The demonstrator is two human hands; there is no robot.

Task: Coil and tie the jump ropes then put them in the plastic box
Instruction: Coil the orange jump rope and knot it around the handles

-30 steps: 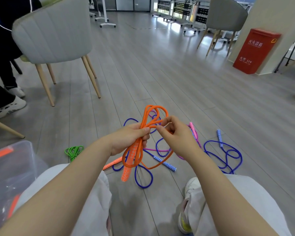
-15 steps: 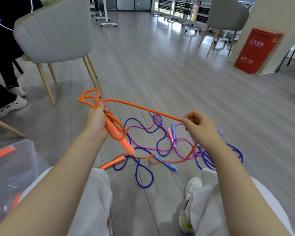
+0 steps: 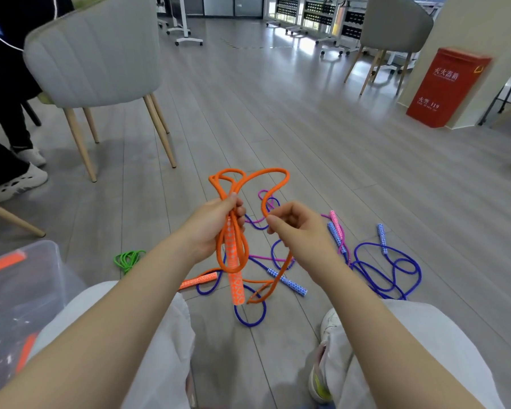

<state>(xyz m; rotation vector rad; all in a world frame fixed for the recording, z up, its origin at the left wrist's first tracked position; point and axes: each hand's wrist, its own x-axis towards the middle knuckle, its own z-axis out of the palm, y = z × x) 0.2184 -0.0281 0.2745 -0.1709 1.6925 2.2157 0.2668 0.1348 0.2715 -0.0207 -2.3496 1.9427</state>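
Grey wood-plank floor underfoot, grey upholstered chair with wooden legs at ten o'clock, red metal cabinet at two o'clock. Clear plastic box at eight o'clock, beside the left knee, with something orange inside.

At centre, held above the floor: orange jump rope, partly coiled. Left hand curled round the gathered loops and one orange patterned handle, which hangs downward. Right hand just beside it at three o'clock, thumb and forefinger pinching the free strand that arcs over from the loops. Remaining slack trailing down to the second orange handle on the floor at six o'clock.

Loose on the floor beyond: blue jump ropes with patterned handles and a pink jump rope from four to six o'clock, tangled together; small green rope bundle at seven o'clock.

Step in hand, by judgement: laying another loop. Best done by matching loop length to those already gathered, keeping the left grip firm, feeding slack evenly, and saving enough tail for the tying wrap.
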